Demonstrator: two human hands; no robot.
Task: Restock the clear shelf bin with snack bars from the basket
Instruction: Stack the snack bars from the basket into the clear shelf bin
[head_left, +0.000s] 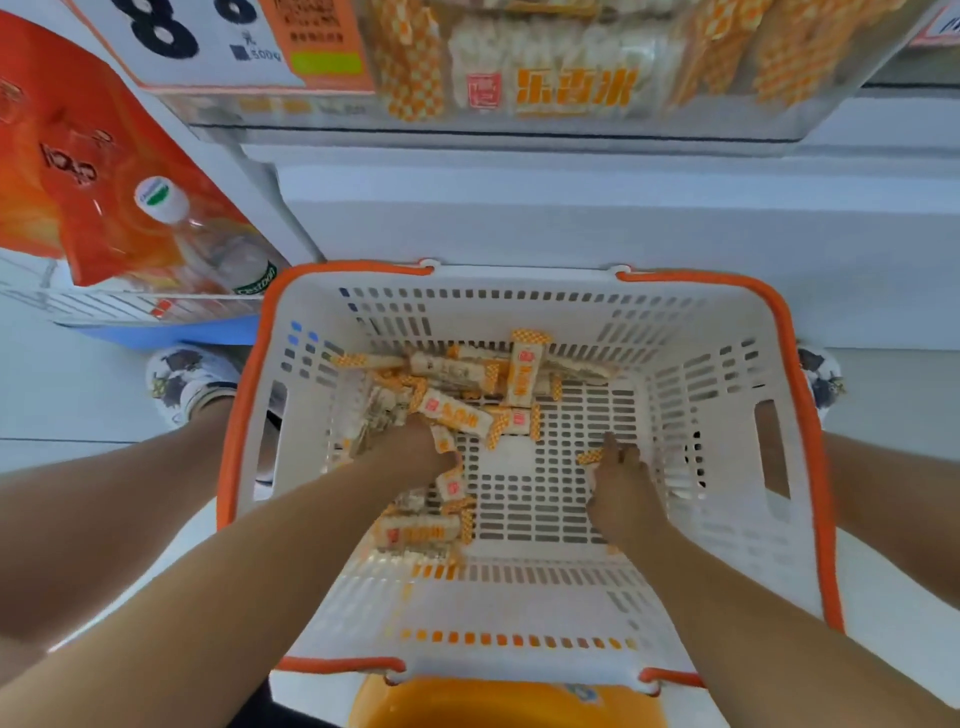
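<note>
A pale shop floor (62, 395) and white shelving (519, 218) are seen. Above, a clear plastic shelf bin (545, 67) is stocked with orange-checked wrapped snack bars (457, 410), more of which lie in a white slotted basket with orange handles (727, 519). Bars are gripped by the left hand (421, 452); the right hand (623, 488) is curled on one.

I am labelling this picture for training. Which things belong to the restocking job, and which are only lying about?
Job: basket; snack bars in it; clear shelf bin above; left hand and right hand, both down among the bars.

Lying about: water bottle; orange bag; price sign; yellow stool.
</note>
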